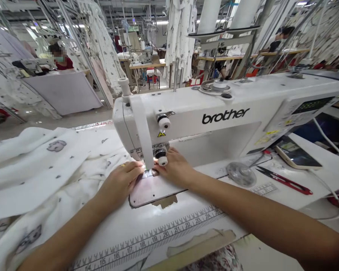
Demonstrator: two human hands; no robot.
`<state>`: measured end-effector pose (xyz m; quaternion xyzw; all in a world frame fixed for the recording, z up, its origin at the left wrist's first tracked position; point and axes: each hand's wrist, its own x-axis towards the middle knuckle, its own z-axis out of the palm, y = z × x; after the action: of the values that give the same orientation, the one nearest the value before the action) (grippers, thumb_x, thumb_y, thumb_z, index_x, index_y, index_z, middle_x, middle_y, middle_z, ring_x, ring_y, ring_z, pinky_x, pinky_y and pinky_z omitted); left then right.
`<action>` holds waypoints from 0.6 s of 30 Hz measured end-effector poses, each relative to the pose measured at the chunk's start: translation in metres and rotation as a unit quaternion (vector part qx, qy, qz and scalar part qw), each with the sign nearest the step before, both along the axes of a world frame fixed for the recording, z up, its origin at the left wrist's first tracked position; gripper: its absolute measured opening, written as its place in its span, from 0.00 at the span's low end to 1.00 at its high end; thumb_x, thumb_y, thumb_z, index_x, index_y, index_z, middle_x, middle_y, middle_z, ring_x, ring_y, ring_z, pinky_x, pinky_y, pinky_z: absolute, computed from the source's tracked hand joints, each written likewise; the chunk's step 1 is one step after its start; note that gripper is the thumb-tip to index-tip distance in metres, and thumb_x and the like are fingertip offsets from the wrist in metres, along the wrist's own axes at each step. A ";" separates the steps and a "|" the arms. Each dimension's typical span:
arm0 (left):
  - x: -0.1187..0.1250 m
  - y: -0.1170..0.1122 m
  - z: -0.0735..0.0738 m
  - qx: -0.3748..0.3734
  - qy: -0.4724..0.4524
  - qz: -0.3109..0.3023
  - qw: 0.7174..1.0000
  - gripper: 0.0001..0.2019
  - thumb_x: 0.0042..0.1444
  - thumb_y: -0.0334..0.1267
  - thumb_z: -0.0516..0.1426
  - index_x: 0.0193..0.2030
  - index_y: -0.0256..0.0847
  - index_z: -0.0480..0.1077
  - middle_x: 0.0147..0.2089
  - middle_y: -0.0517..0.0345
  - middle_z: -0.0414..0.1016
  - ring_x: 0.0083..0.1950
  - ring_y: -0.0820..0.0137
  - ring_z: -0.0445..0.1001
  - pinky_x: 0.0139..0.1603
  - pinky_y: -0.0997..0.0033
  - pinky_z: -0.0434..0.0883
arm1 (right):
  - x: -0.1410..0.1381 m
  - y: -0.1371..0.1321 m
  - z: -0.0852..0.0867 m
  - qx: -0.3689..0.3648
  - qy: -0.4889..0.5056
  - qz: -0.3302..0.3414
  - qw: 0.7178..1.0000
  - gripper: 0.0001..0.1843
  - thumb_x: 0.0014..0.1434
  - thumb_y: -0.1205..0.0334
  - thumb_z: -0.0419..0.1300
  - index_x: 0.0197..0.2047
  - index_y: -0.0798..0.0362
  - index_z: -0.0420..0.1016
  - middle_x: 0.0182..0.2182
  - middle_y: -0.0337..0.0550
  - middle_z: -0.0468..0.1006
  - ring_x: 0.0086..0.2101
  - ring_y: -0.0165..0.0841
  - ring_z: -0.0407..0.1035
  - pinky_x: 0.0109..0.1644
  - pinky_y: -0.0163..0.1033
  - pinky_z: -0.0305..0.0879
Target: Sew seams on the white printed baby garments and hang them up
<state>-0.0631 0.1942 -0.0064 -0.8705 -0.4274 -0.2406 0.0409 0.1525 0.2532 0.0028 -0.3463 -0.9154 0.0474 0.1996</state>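
Overlapping plate (149, 191) edge; left hand (121, 180)

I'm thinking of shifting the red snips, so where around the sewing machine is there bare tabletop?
Bare tabletop lies between the left forearm, metal plate and printed ruler. A smaller patch lies between the red snips and right forearm. Crowded: the left side, covered by patterned cloth, and under the sewing machine's head, where the left hand and right hand are.
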 end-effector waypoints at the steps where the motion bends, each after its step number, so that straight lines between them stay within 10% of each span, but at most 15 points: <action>1: -0.001 0.000 0.000 0.014 0.012 -0.010 1.000 0.11 0.66 0.28 0.49 0.42 0.41 0.72 0.50 0.55 0.77 0.50 0.66 0.76 0.48 0.66 0.74 | -0.001 0.000 0.000 -0.002 -0.007 0.004 1.000 0.12 0.65 0.62 0.60 0.29 0.55 0.74 0.32 0.43 0.77 0.37 0.35 0.69 0.50 0.42 0.59; 18: -0.006 -0.011 0.012 0.160 0.225 -0.062 0.959 0.17 0.65 0.22 0.46 0.51 0.29 0.73 0.52 0.41 0.77 0.57 0.56 0.74 0.55 0.56 0.72 | 0.006 0.003 0.000 0.013 -0.006 0.071 0.997 0.17 0.69 0.64 0.51 0.31 0.52 0.77 0.33 0.42 0.76 0.36 0.35 0.65 0.54 0.43 0.50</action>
<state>-0.0696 0.1831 0.0061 -0.9091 -0.3078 -0.1061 0.2597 0.1583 0.2561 0.0029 -0.2786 -0.9393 0.0476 0.1943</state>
